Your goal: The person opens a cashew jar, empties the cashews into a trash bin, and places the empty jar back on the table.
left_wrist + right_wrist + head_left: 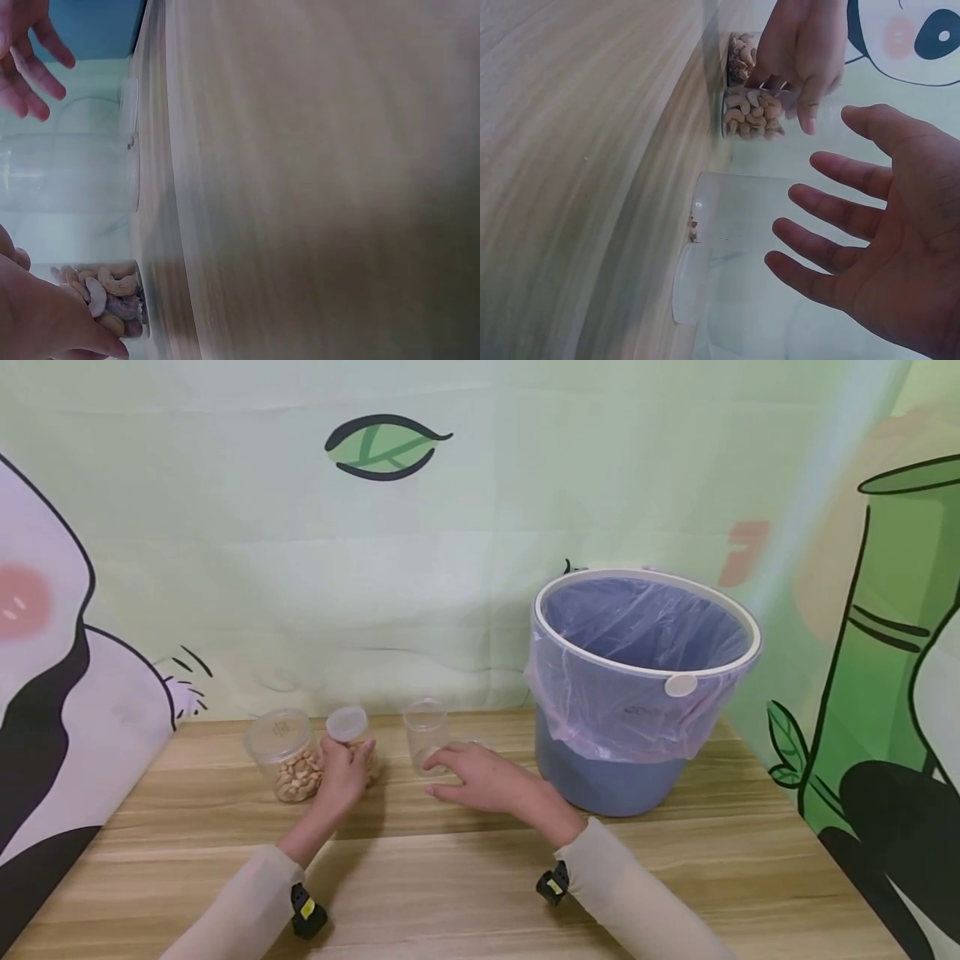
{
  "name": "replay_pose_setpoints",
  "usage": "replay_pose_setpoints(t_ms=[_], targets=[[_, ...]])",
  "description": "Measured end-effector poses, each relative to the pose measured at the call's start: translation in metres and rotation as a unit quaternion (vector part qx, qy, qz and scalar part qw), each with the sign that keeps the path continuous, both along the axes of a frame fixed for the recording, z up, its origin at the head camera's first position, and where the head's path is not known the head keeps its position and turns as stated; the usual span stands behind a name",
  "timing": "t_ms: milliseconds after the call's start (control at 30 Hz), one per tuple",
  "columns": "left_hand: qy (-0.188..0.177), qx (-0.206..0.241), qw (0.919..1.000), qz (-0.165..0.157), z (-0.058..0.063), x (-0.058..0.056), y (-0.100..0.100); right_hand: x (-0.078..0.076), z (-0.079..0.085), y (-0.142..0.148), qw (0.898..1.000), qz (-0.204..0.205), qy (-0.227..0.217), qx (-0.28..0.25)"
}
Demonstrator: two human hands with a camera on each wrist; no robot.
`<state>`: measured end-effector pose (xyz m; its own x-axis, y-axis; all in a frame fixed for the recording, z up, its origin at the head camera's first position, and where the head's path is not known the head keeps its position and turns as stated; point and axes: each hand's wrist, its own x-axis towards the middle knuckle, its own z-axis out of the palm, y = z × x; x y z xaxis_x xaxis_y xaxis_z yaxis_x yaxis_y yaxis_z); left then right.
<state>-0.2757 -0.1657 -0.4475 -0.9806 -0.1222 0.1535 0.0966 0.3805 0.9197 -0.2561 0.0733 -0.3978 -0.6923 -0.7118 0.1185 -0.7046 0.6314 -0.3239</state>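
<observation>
My left hand [343, 779] grips a small clear jar of cashews [751, 112] that has a translucent lid [347, 722] on top. To its left stands a wider lidded jar of nuts [297, 775], close beside it. My right hand [483, 779] is held with its fingers spread, near a clear plastic jar [425, 727] without a lid. In the right wrist view, small brown bits show near that jar's bottom, and a loose translucent lid [688, 285] lies by it. Most of this lid is hidden behind my right hand in the head view.
A blue bin [607, 777] with a white rim and a pinkish plastic liner stands at the back right of the wooden table [450, 885]. Behind the table hangs a printed cloth backdrop [420, 568].
</observation>
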Motion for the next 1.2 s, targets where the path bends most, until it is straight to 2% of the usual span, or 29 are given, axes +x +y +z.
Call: replay_pose_setpoints(t_ms=[300,500,633,767,967,1100,1200], targets=[[-0.008,0.009,0.9986,-0.051,0.009,0.026,0.005,0.004,0.011,0.000,1.000,0.007,0.010,-0.022],[-0.001,0.020,0.9952,-0.096,0.015,0.040,0.021,0.003,0.015,-0.002,0.996,0.028,0.053,-0.063],[-0.016,0.017,0.9914,-0.129,0.014,0.047,0.027,0.002,0.017,-0.005,0.994,0.041,0.073,-0.076],[-0.025,0.012,0.9811,-0.192,0.009,0.050,0.033,0.002,0.021,-0.002,0.991,0.063,0.089,-0.071],[-0.011,-0.001,0.9603,-0.279,0.001,0.047,0.035,0.000,0.032,-0.001,0.985,0.124,0.116,-0.012],[0.004,-0.004,0.9466,-0.322,-0.003,0.042,0.032,-0.002,0.037,-0.001,0.982,0.146,0.109,0.037],[0.015,-0.012,0.9398,-0.341,-0.004,0.039,0.029,-0.002,0.038,-0.003,0.981,0.155,0.098,0.067]])
